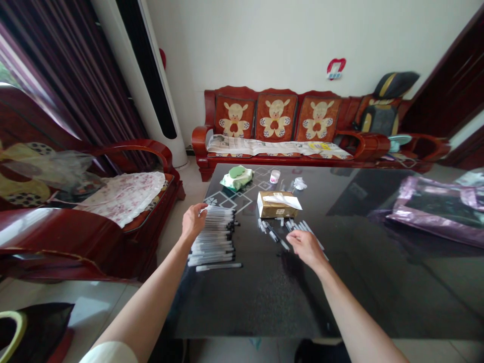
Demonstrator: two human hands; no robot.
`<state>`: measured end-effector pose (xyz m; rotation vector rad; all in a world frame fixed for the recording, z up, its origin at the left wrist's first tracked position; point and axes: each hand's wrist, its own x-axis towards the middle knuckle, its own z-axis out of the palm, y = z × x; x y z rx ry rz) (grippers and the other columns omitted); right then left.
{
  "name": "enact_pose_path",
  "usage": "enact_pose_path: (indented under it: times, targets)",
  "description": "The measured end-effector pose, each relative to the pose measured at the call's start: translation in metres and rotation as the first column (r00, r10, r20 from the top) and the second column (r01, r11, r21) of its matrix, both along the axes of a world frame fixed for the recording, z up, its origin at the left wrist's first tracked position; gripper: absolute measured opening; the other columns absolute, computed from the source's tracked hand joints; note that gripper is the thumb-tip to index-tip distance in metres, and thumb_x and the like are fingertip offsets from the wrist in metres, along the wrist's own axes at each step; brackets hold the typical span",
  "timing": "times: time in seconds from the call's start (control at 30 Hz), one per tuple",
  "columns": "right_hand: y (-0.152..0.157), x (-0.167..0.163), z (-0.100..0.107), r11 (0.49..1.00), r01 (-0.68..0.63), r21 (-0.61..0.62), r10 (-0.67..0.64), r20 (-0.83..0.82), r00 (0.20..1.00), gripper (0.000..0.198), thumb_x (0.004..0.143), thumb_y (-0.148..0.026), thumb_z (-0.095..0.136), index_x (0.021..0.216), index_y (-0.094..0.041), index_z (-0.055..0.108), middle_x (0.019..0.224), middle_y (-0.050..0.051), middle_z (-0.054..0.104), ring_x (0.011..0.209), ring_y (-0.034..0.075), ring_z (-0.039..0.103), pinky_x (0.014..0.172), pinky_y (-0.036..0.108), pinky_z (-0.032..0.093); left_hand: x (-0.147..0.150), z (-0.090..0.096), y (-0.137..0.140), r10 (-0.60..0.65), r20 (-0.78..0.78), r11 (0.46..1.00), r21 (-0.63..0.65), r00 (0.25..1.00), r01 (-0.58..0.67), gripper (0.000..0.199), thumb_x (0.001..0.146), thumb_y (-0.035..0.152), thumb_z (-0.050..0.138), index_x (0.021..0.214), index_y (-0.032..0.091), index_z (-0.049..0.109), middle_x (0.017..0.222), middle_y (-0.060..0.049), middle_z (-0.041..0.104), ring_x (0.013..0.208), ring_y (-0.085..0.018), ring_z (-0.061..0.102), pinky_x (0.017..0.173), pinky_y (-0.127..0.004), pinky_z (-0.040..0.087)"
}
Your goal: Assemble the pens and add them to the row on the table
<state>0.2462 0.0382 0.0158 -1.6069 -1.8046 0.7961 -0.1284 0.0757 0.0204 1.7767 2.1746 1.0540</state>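
A stack of clear pens with dark caps lies side by side on the left part of the dark glossy table. At the far end of this row, my left hand has its fingers closed at the left tip of a pen. My right hand is over the loose pen parts, thumb and fingers drawn together; whatever is between them is too small to make out. Around it lie dark pen pieces, short white caps and several pale pen barrels, partly covered by the hand.
Behind the loose parts stands a gold tissue box. Farther back are a green wipes pack, a small white cup and crumpled tissue. A purple-edged clear bag lies at right. Wooden chair stands left, sofa beyond.
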Motion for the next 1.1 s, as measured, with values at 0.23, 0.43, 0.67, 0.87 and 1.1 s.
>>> enact_pose_path:
  times: [0.23,0.43,0.67,0.87,1.1]
  targets:
    - [0.017,0.052,0.010,0.961,0.252,0.116,-0.275,0.507,0.817,0.021,0.077,-0.029,0.051,0.081,-0.021,0.071,0.082,0.009,0.070,0.079,0.021,0.063,0.057,0.025,0.036,0.076,0.010,-0.045,-0.345,0.155,0.932,0.178,0.926,0.317,0.029,0.081,0.020,0.050,0.107,0.021,0.064,0.103,-0.006,0.065,0.093,-0.021,0.060,0.084,-0.031,0.044]
    - [0.015,0.046,0.003,0.960,0.277,-0.029,-0.193,0.649,0.736,0.020,0.074,-0.021,0.051,0.076,-0.022,0.071,0.085,0.010,0.070,0.082,0.023,0.065,0.059,0.027,0.039,0.124,-0.006,-0.078,-0.627,0.214,0.773,0.049,0.749,0.633,0.029,0.080,0.015,0.050,0.105,0.023,0.064,0.096,-0.005,0.063,0.082,-0.017,0.060,0.075,-0.027,0.046]
    - [0.017,0.043,-0.009,0.960,0.278,-0.034,-0.168,0.724,0.669,0.016,0.074,-0.027,0.056,0.080,-0.021,0.069,0.088,0.012,0.070,0.082,0.026,0.065,0.064,0.032,0.044,0.122,-0.012,-0.078,-0.633,0.137,0.768,-0.009,0.762,0.640,0.028,0.080,0.015,0.050,0.104,0.022,0.064,0.095,-0.006,0.062,0.080,-0.017,0.058,0.075,-0.028,0.045]
    - [0.018,0.041,-0.007,0.959,0.276,-0.061,-0.146,0.730,0.668,0.018,0.074,-0.025,0.052,0.077,-0.021,0.069,0.090,0.013,0.069,0.083,0.027,0.065,0.063,0.032,0.043,0.121,-0.010,-0.079,-0.640,0.127,0.763,-0.009,0.758,0.646,0.027,0.080,0.014,0.049,0.102,0.021,0.064,0.094,-0.006,0.062,0.078,-0.017,0.058,0.075,-0.028,0.044]
    - [0.016,0.039,0.000,0.954,0.290,-0.079,-0.159,0.685,0.711,0.018,0.074,-0.027,0.051,0.072,-0.021,0.068,0.088,0.013,0.069,0.083,0.027,0.065,0.061,0.031,0.042,0.123,-0.007,-0.081,-0.636,0.122,0.766,-0.016,0.762,0.642,0.027,0.079,0.013,0.049,0.100,0.021,0.065,0.092,-0.005,0.063,0.078,-0.017,0.058,0.077,-0.028,0.044]
